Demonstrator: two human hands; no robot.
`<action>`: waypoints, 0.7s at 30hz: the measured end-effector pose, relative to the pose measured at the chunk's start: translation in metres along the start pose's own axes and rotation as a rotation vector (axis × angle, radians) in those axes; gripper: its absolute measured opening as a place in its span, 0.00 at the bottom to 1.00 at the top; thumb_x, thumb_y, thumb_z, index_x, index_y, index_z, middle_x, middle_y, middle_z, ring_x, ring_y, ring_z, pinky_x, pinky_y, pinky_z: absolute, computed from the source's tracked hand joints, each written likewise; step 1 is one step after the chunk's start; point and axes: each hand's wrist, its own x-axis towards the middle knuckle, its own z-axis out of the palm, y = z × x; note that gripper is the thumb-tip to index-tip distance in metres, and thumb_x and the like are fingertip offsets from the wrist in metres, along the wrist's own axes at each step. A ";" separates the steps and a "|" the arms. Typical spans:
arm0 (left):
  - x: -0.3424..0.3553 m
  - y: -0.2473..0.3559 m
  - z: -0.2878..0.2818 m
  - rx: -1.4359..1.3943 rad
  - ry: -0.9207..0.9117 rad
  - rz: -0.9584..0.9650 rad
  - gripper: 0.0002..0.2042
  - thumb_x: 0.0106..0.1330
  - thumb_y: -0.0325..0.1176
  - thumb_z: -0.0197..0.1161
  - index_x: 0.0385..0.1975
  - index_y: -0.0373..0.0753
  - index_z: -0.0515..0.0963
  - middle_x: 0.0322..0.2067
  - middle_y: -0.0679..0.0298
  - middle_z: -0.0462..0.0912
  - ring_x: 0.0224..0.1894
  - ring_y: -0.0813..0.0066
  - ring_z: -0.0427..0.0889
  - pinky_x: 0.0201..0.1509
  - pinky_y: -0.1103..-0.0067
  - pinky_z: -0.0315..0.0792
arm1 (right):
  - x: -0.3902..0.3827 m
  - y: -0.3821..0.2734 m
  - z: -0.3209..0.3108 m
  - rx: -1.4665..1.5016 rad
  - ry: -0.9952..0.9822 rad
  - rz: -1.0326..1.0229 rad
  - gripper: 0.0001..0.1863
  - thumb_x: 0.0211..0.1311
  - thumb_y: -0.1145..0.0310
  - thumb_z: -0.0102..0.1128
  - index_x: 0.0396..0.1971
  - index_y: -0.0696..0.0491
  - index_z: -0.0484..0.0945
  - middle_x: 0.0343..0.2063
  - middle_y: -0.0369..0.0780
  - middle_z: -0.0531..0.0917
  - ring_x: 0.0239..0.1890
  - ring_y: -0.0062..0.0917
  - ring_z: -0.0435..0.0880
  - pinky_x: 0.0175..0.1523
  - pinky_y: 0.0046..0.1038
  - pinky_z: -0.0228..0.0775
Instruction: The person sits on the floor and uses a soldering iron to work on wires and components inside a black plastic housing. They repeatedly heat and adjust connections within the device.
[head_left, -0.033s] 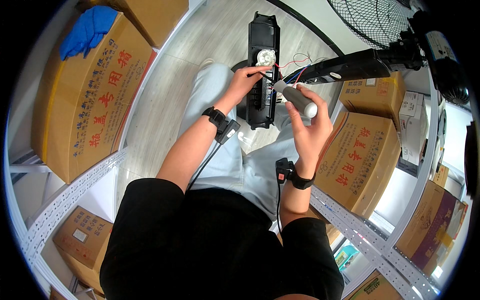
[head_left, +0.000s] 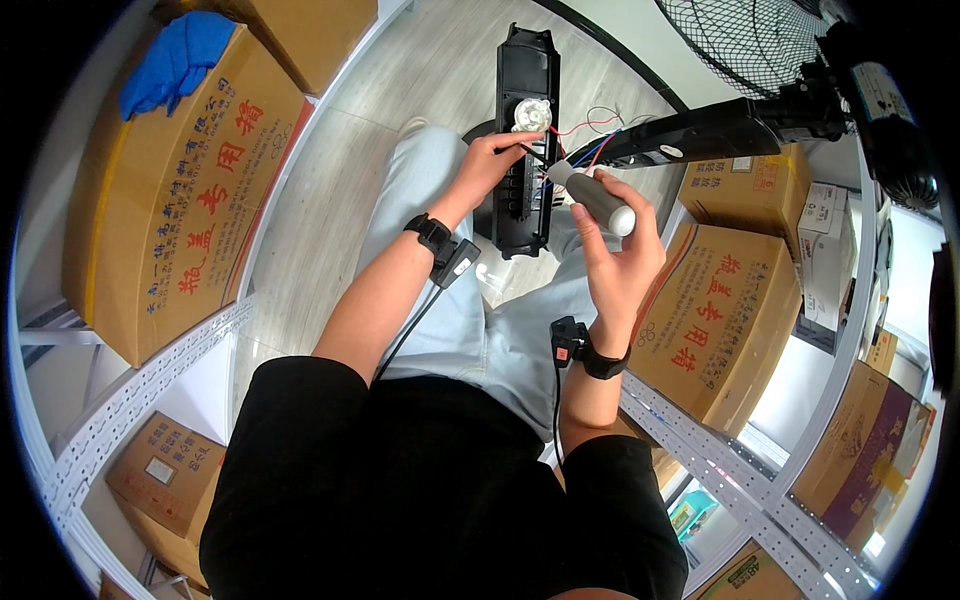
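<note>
A screwdriver (head_left: 595, 200) with a thick grey handle and a pale end cap is held by my right hand (head_left: 625, 245), fingers and thumb around the handle. Its dark, thin shaft points up and left to the fingertips of my left hand (head_left: 485, 170). Those fingers are pinched together at the tip; anything small between them is hidden. Just beneath lies a long black plastic housing (head_left: 522, 235), its inside facing up, with a row of dark switches. A white round part (head_left: 532, 115) sits in it, and thin coloured wires (head_left: 580, 130) run from it to the right.
At the upper right a black fan column (head_left: 690, 135) lies at a slant, below a wire fan guard (head_left: 745, 40). Metal shelves with cardboard boxes (head_left: 200, 200) flank both sides. A blue cloth (head_left: 180, 62) rests on the left box. Cables hang from devices on both wrists.
</note>
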 end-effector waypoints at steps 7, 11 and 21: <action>0.001 0.000 0.000 0.028 0.010 -0.013 0.14 0.66 0.23 0.56 0.48 0.38 0.83 0.44 0.65 0.84 0.47 0.81 0.78 0.53 0.83 0.69 | -0.002 0.002 0.002 0.080 0.063 0.074 0.20 0.53 0.75 0.73 0.46 0.57 0.77 0.45 0.45 0.85 0.47 0.27 0.85 0.52 0.27 0.76; 0.001 -0.001 -0.002 0.029 0.028 0.010 0.12 0.66 0.23 0.57 0.46 0.36 0.84 0.42 0.66 0.85 0.46 0.81 0.78 0.53 0.83 0.70 | -0.003 0.001 0.003 0.078 0.073 0.078 0.20 0.53 0.75 0.73 0.46 0.57 0.77 0.45 0.45 0.85 0.47 0.27 0.85 0.52 0.27 0.76; 0.003 -0.011 -0.005 0.012 0.045 0.038 0.10 0.65 0.25 0.58 0.42 0.36 0.84 0.41 0.66 0.85 0.45 0.81 0.79 0.52 0.82 0.71 | -0.001 -0.005 0.001 -0.108 -0.133 -0.127 0.21 0.48 0.78 0.72 0.44 0.55 0.78 0.46 0.44 0.84 0.48 0.37 0.85 0.51 0.31 0.76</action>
